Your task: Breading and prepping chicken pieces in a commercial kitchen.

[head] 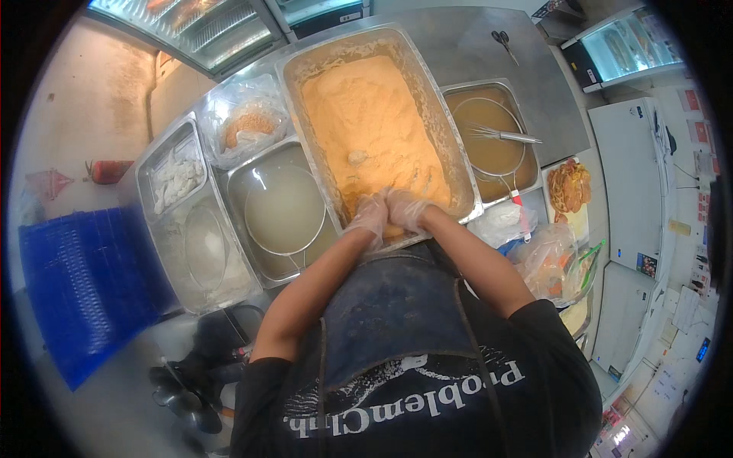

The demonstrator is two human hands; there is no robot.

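Both hands wear clear plastic gloves and meet at the near end of a large metal tub (461, 166) holding orange breading powder (366, 114). My left hand (369, 217) presses down into the powder at the tub's near left. Against it, my right hand (408, 212) rests at the powder's near edge. The fingers of both are partly buried or hidden, so whether they hold anything cannot be told. A small clump coated in powder (358, 158) lies just beyond the hands.
Left of the tub are a pan of cloudy liquid (283, 200) with a round strainer, a tray of pale pieces (177, 180) and a bag of crumbs (249, 126). To the right, a pan of brown liquid (487, 114) holds a wire whisk (504, 135). Scissors (504, 46) lie farther back.
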